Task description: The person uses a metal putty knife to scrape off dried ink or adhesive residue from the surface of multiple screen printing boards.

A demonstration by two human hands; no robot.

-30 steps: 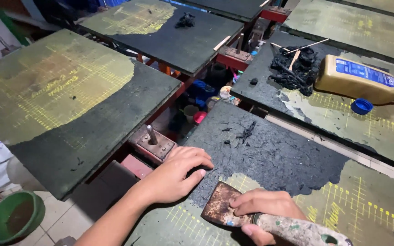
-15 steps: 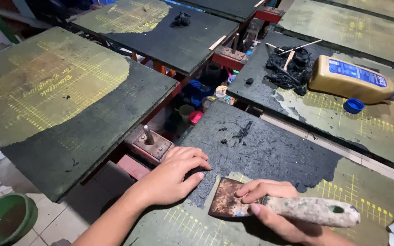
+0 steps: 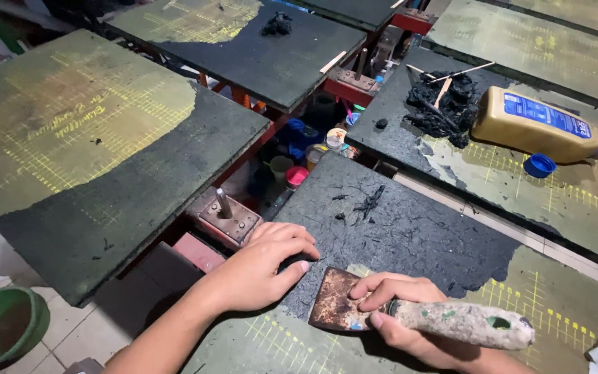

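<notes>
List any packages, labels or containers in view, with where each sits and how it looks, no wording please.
Bottle: lying on its side on the upper right board, tan plastic, flat-sided, uncapped.
Label: on the bottle's upper face, blue rectangle with pale print.
Cap: loose beside the bottle's neck end, round, blue.
Small pots: below, in the gap between the boards, round, one with a pink lid.
Bucket: floor, bottom left, green, round.
No screens or signs.
</notes>
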